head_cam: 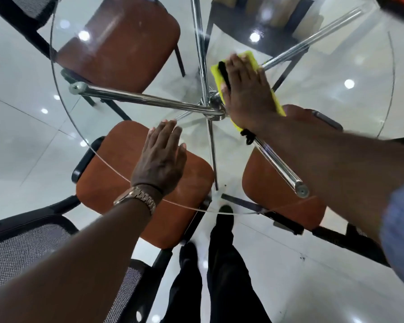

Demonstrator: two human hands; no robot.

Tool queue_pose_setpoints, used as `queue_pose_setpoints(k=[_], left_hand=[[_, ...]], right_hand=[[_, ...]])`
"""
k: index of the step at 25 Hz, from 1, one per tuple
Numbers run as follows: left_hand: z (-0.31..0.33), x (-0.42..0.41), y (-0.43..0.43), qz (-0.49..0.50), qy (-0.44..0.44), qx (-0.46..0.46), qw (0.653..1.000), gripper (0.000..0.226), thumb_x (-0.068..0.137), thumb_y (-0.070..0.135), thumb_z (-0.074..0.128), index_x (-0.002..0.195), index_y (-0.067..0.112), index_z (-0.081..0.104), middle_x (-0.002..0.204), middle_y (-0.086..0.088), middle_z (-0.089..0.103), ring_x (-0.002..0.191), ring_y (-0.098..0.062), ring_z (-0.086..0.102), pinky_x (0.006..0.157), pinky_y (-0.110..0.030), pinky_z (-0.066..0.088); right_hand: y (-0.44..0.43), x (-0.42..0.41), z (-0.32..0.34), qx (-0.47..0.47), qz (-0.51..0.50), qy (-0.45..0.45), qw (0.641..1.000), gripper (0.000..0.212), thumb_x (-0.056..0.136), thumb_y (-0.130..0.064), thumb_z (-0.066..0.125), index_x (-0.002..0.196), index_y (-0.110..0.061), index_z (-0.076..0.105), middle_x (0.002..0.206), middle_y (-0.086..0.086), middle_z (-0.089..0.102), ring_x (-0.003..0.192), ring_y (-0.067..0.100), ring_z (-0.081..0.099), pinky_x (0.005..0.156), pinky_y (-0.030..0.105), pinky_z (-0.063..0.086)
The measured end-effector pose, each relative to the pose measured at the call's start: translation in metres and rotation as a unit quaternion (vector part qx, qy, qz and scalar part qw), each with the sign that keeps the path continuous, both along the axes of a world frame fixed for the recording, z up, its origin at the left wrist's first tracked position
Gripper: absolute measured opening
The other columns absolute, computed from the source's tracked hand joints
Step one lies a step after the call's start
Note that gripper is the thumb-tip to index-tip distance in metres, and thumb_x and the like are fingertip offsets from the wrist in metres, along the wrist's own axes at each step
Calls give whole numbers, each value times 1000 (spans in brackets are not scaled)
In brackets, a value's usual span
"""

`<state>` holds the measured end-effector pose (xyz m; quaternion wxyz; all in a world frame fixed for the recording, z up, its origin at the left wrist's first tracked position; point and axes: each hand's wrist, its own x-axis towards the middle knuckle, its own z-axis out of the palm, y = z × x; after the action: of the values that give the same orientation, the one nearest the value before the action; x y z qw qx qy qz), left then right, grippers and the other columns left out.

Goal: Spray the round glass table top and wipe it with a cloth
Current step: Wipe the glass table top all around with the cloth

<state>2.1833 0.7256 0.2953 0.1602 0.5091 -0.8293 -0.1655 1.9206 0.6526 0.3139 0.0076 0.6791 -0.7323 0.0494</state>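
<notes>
Now you're in the wiping step: your right hand (245, 89) presses flat, fingers straight, on the yellow cloth (250, 57), which lies on the round glass counter (324, 89) just right of the chrome hub (214, 110). Your left hand (161, 159) rests flat on the near-left glass, so neither grip is curled round anything. Next, I'd judge, you need even strokes out to the far and left glass; no spray bottle is in view, and no brand or writing is readable, not even on the wristwatch (135, 198).
</notes>
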Motion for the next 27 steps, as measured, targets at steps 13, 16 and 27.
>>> queue_pose_setpoints(k=[13,16,27], left_hand=[[2,1,-1,-7,-30,0,1000,48,108,29,43,152,11,46,163,-11,38,155,-28,28,128,-49,19],[4,0,-1,-7,-24,7,1000,48,107,26,42,152,10,46,163,-10,38,155,-28,28,129,-47,18],[5,1,0,1,-12,16,1000,47,105,17,42,150,6,48,163,-12,40,154,-29,30,128,-49,19]], right_hand=[[-32,-40,4,12,-56,0,998,66,109,-42,32,167,-10,30,175,11,29,163,34,25,128,58,26],[-13,28,6,9,0,9,1000,66,109,-40,32,168,-10,29,176,12,26,163,34,23,128,59,26],[84,-19,6,15,-193,-37,980,67,108,-37,32,167,-6,29,175,16,26,163,37,22,127,66,23]])
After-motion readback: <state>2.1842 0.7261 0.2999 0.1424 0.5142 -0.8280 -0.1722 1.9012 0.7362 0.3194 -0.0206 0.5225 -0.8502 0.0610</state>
